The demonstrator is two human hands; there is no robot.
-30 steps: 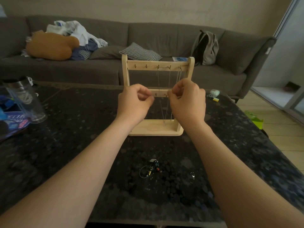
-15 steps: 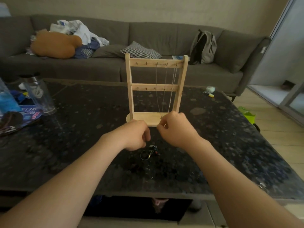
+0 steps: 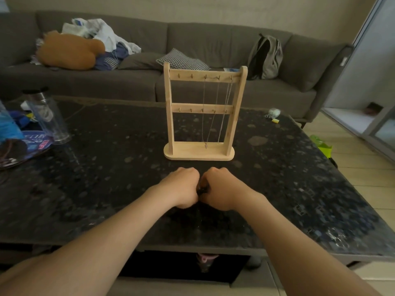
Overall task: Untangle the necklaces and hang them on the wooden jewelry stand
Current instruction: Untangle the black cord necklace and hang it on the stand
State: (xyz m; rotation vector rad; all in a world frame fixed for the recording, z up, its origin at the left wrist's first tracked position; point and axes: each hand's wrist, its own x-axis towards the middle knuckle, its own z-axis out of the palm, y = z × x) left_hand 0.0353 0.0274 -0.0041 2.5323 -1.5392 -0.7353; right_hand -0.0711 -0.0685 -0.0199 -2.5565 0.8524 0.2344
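The wooden jewelry stand (image 3: 171, 112) stands upright in the middle of the dark stone table (image 3: 106, 167). Thin chain necklaces (image 3: 217, 107) hang from the right-hand pegs of its top bar down to the base. In front of the stand, my left hand (image 3: 182, 188) and my right hand (image 3: 220, 189) are side by side on the table, knuckles up and fingers curled. Between them shows a small dark tangle of necklace (image 3: 203, 189), which both hands seem to pinch. Most of the tangle is hidden under my fingers.
A clear tumbler (image 3: 48, 117) and blue packaging (image 3: 32, 142) sit at the table's left edge. A small white and yellow item (image 3: 273, 115) lies at the far right. A grey sofa (image 3: 213, 45) with clothes, a cushion and a backpack (image 3: 266, 57) runs behind.
Both hands came down from the stand's lower bar to the table in front of it and closed over the small tangle lying there.
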